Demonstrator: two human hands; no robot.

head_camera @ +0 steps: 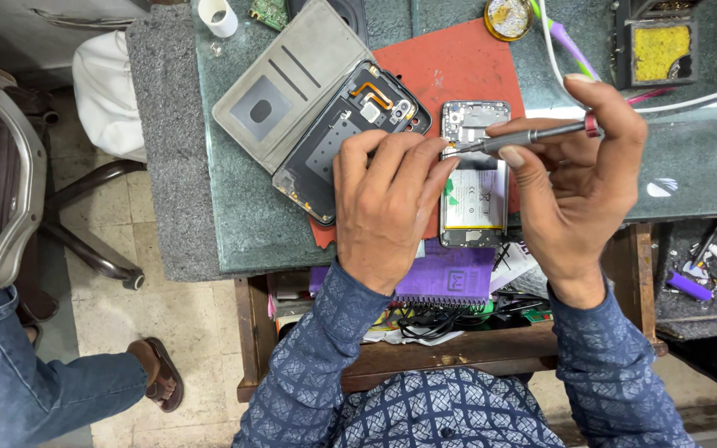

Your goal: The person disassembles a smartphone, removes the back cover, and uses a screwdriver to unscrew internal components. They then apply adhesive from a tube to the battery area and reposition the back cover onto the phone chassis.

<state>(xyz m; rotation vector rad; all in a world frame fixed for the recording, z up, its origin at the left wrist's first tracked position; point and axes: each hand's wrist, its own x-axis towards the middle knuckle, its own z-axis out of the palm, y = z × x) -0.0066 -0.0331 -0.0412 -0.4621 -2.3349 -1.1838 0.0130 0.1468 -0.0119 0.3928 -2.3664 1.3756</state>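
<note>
A: Layout, bench [234, 224] downward?

B: Grey-green top; red mat [450, 62] at centre. Grey wallet case [280, 87] with back cover [350, 133] lies left. Opened phone [476, 178] lies on the mat, long axis away from the person, white-and-yellow battery label facing up.

A: Hands?

B: Right hand [578, 187] is closed around the screwdriver [524, 136], shaft horizontal, tip left. Left hand [387, 203] pinches at the tip, over the phone's upper left edge.

A: Clearance?

B: Bare glass left of the cover.
</note>
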